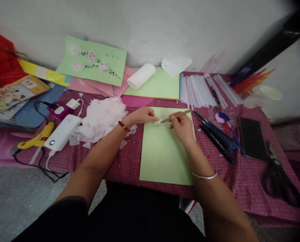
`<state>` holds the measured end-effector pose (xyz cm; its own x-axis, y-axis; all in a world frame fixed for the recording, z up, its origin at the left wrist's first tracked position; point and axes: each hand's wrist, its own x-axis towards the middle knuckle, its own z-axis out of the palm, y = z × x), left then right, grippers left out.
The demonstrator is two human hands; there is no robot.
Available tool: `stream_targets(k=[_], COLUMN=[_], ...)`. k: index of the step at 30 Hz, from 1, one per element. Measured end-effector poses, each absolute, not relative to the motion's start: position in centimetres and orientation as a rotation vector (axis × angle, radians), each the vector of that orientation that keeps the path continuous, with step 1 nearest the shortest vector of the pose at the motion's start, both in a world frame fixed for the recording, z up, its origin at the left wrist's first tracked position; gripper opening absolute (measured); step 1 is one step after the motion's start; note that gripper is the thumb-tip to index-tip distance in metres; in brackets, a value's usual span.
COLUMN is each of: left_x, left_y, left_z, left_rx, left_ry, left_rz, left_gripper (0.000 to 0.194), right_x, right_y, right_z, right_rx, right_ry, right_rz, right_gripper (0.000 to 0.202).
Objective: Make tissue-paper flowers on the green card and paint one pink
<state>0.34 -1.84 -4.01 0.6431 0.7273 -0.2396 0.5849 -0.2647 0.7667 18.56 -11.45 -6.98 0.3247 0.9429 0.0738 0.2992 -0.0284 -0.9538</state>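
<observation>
A sheet of light green paper lies upright before me on the table. Near its top edge is a small white tissue scrap. My left hand reaches in from the left, its thumb and fingers pinched at the scrap's edge. In my right hand is a slim brown stick, held like a pen, its lower tip at the scrap. Left of the sheet is a loose heap of torn white tissue pieces, partly behind my left wrist.
Behind stands a green card with tissue flowers, beside a white paper roll. A yellow glue gun and white power bank lie left. Clear glue sticks, a black marker and black scissors lie right.
</observation>
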Motion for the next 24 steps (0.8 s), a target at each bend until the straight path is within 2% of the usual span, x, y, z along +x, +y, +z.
stream_targets(k=[9, 20, 24], left_x=[-0.1, 0.0, -1.8], left_y=[-1.5, -1.9, -1.6], left_z=[-4.8, -3.6, -2.1], left_rx=[1.893, 1.868, 1.819], left_ry=[0.913, 1.008, 1.117], left_rz=[0.226, 0.166, 0.282], left_gripper=[0.01, 0.011, 0.014], right_x=[18.1, 20.0, 20.0], right_y=[-10.9, -11.8, -12.6], right_z=[-6.6, -6.9, -7.1], right_rx=[-1.554, -1.393, -1.359], right_ry=[-1.058, -0.876, -0.906], right_rz=[0.898, 0.797, 0.802], right_gripper=[0.009, 0.019, 0.023])
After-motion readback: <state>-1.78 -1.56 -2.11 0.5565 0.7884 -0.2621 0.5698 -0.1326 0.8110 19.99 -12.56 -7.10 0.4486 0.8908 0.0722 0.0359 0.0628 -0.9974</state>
